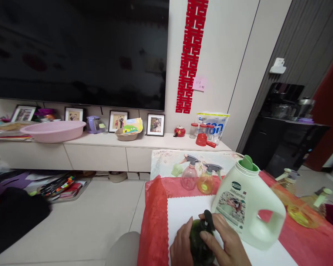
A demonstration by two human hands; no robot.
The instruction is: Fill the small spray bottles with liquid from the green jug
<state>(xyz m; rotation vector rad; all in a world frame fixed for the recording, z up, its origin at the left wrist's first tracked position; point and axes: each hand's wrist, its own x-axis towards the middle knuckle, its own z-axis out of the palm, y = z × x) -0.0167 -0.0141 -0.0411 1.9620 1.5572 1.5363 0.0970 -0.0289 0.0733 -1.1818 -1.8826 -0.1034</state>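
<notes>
A dark green bottle (196, 240) with a black pump-like head (208, 221) stands low in the head view, over the white sheet. My left hand (181, 242) wraps its left side. With my right hand (224, 238) I grip the top, the thumb across the front and the fingers behind the head. Just beyond, to the right, is a large pale green detergent jug (246, 207) with its mouth uncapped and a green spout showing. Behind the hands are a pink spray bottle (189, 177) and an amber spray bottle (205, 183). The green bottle's base is hidden.
A red cloth (157, 221) covers the table under the white sheet (180, 207). More spray bottles (302, 214) with yellow liquid are at the right. Along the wall, a cabinet (100, 155) bears a pink basin (54, 133), jars and a red scoop (202, 139).
</notes>
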